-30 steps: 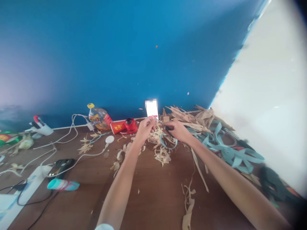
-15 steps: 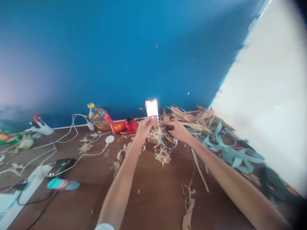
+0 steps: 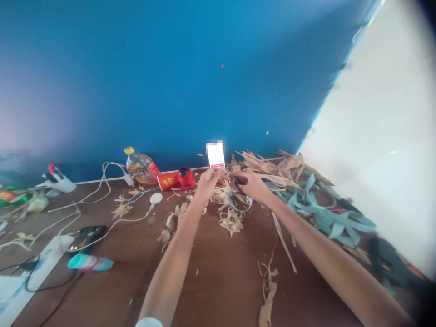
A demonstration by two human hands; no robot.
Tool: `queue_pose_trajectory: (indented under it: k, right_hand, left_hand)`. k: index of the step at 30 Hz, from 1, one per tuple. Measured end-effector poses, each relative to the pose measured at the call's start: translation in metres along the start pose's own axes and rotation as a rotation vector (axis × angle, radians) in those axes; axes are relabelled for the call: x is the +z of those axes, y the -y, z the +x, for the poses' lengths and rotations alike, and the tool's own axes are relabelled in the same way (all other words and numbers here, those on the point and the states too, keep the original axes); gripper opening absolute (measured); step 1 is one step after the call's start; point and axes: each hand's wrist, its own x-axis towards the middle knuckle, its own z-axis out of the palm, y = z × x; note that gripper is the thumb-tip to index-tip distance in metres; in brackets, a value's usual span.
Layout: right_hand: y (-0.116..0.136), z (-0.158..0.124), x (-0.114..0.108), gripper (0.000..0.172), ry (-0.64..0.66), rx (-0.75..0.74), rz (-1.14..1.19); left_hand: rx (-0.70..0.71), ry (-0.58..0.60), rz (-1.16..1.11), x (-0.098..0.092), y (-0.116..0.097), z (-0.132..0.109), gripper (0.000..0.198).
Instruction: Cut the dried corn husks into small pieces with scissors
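Note:
My left hand (image 3: 208, 182) pinches something small and pale, too tiny to make out, in front of a bright phone-like screen (image 3: 216, 154). Close on its right, my right hand (image 3: 250, 185) is closed around dark-handled scissors (image 3: 239, 181), whose tips point toward the left fingertips. Curled pale husk scraps (image 3: 231, 220) lie below both hands. A loop of light blue ribbon (image 3: 240, 206) hangs or lies just under my right hand. Behind it is a heap of dry husks (image 3: 272, 168).
Left of my hands are a red cup (image 3: 167, 180), a red roll (image 3: 186, 178), a plastic bottle (image 3: 139, 168) and a white round charger (image 3: 156, 198) with its cable. Tangled blue ribbon (image 3: 335, 222) lies at the right. A turquoise cup (image 3: 90, 262) rests at the left.
My left hand has shifted slightly and its fingers have changed position near the scissors' tips. My right hand stays almost in the same place.

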Motion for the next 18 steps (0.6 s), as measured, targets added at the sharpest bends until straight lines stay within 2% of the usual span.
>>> queue_pose_trajectory:
  k: [8, 13, 18]
  right_hand:
    - [-0.001, -0.002, 0.016, 0.028, -0.137, -0.033, -0.056]
    - [0.000, -0.004, 0.020, 0.028, -0.122, -0.040, -0.046]
    - [0.002, -0.004, 0.022, 0.022, -0.127, -0.058, -0.035]
  left_hand:
    - [-0.004, -0.127, -0.043, 0.013, -0.002, -0.005, 0.036]
    - [0.053, -0.147, 0.012, 0.012, 0.005, -0.002, 0.029]
    - [0.057, -0.153, -0.026, 0.016, 0.010, 0.000, 0.026]
